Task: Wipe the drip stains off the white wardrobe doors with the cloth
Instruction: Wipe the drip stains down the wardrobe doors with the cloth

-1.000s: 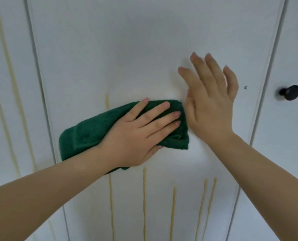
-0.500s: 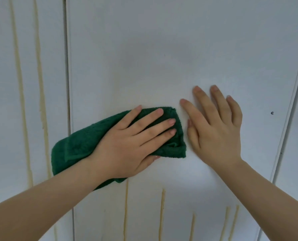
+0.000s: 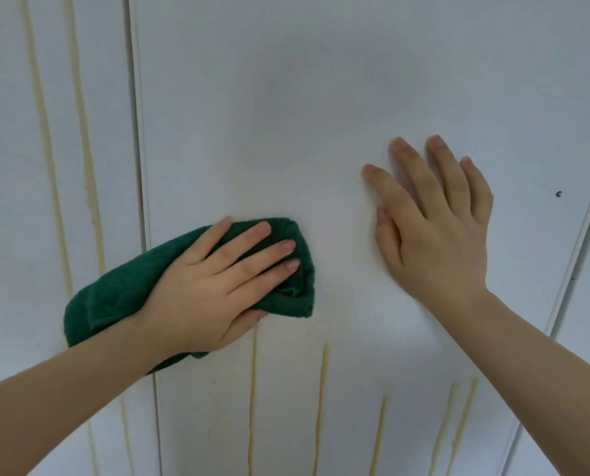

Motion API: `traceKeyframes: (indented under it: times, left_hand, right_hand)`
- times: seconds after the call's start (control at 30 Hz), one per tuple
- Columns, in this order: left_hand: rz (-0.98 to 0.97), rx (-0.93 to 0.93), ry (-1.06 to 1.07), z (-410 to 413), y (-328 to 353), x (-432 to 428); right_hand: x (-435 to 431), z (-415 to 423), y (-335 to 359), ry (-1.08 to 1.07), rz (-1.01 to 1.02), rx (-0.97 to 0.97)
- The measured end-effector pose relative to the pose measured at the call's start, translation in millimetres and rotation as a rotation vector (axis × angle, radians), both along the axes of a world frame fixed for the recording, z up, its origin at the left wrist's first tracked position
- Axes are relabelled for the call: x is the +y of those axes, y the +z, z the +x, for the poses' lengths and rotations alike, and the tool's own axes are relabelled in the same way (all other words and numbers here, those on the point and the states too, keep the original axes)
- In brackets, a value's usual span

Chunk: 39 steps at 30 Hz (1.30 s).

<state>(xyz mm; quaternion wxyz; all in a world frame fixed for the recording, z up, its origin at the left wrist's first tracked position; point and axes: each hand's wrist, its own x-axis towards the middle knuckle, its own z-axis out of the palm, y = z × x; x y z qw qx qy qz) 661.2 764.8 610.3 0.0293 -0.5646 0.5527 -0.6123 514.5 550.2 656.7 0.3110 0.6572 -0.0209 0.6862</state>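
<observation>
My left hand (image 3: 214,286) presses a folded dark green cloth (image 3: 115,297) flat against the middle white wardrobe door (image 3: 321,80), fingers straight on top and the thumb tip showing at the cloth's lower edge. The cloth's left end overlaps the seam to the left door (image 3: 5,201). To the right, my right hand (image 3: 434,231) rests flat on the same door, fingers spread, holding nothing. Several yellow-brown drip streaks (image 3: 321,389) run down the door below both hands. Two long drip streaks (image 3: 84,132) run down the left door. The panel above the cloth looks white with only faint smears.
A vertical seam (image 3: 139,132) separates the left and middle doors. Another door edge (image 3: 582,252) slants down the right side. A small dark dot (image 3: 559,194) marks the middle door near that edge.
My left hand has slid the cloth leftward across the door, widening the gap to my right hand. The right hand stays flat on the door. The black knob has left the view.
</observation>
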Motion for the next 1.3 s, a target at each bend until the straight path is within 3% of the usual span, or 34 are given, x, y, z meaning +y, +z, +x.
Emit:
traceKeyframes:
  times: [0.23, 0.37, 0.47, 0.6, 0.67, 0.73, 0.87, 0.93, 1.03, 1.13, 1.3]
  left_hand:
    - [-0.472, 0.238, 0.025, -16, 42, -26]
    - [-0.201, 0.139, 0.052, -18, -41, -19]
    - [-0.042, 0.063, 0.051, -12, -49, -4]
    - [-0.317, 0.154, 0.074, -5, 4, -8]
    - [-0.410, 0.250, 0.073, -11, -3, -15]
    - [-0.296, 0.232, 0.101, -15, -44, -17]
    - [0.161, -0.040, 0.081, -6, -97, 6]
    - [0.137, -0.063, 0.055, 1, -77, 10]
    - [-0.153, 0.079, 0.019, -1, -44, 1]
    - [-0.306, 0.204, 0.073, -13, -68, -14]
    - [0.224, -0.095, 0.089, -1, -130, 9]
  right_hand:
    - [0, 0, -1, 0.014, 0.009, -0.003]
    - [1, 2, 0, 0.003, -0.006, -0.018]
    - [0, 1, 0, 0.003, -0.010, -0.033]
    - [1, 1, -1, 0.012, -0.017, -0.037]
    - [1, 3, -1, 0.018, -0.017, -0.035]
    - [1, 3, 0, 0.018, -0.018, -0.045]
    - [-1, -4, -18, 0.057, 0.017, 0.027]
    - [-2, -8, -26, 0.055, 0.016, 0.067]
    - [0, -8, -27, 0.071, 0.041, 0.066]
    - [0, -3, -30, 0.064, 0.039, 0.035]
    - [-2, -6, -31, 0.080, 0.049, 0.057]
